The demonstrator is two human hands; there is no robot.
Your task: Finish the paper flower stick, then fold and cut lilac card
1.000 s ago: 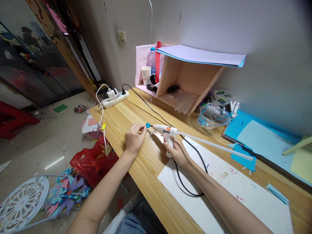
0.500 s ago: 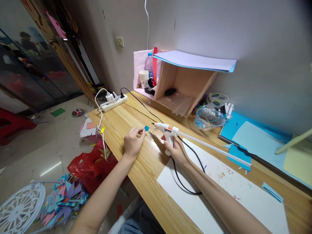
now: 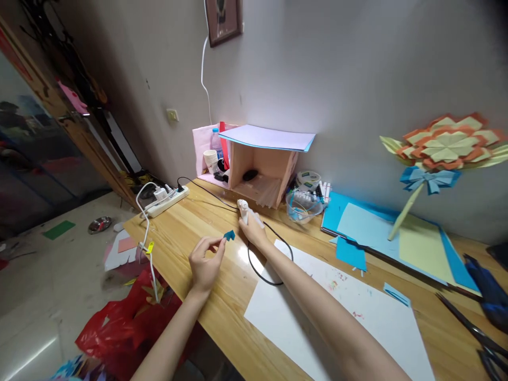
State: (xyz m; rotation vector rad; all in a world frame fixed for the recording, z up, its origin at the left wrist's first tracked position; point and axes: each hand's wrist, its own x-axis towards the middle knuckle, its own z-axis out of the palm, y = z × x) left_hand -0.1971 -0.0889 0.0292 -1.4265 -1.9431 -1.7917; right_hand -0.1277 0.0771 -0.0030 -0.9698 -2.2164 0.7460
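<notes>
Between the thumb and fingertips of my left hand point(image 3: 205, 264) is a small folded piece of blue paper point(image 3: 229, 235), held just above the wooden table. My right hand point(image 3: 254, 233) is wrapped around a white hot glue gun point(image 3: 243, 207), which stands at the far side of the table, short of the pink box. The gun's nozzle and trigger are hard to make out from here. Its black cord point(image 3: 266, 282) loops down beside my right wrist. A sheet of white paper point(image 3: 317, 323) with coloured smudges lies under my right forearm.
An open pink box point(image 3: 264, 182) stands against the wall, with a plastic tub point(image 3: 304, 209) beside it. A power strip point(image 3: 169, 202) sits at the left edge. A paper flower point(image 3: 444, 151) rises at the right, near black scissors point(image 3: 476, 330). A red bag point(image 3: 115, 323) lies below.
My view has swung right and up, bringing in the paper flower and scissors. The glue gun has turned from sideways to facing away, at the box. The blue paper stays in my left hand.
</notes>
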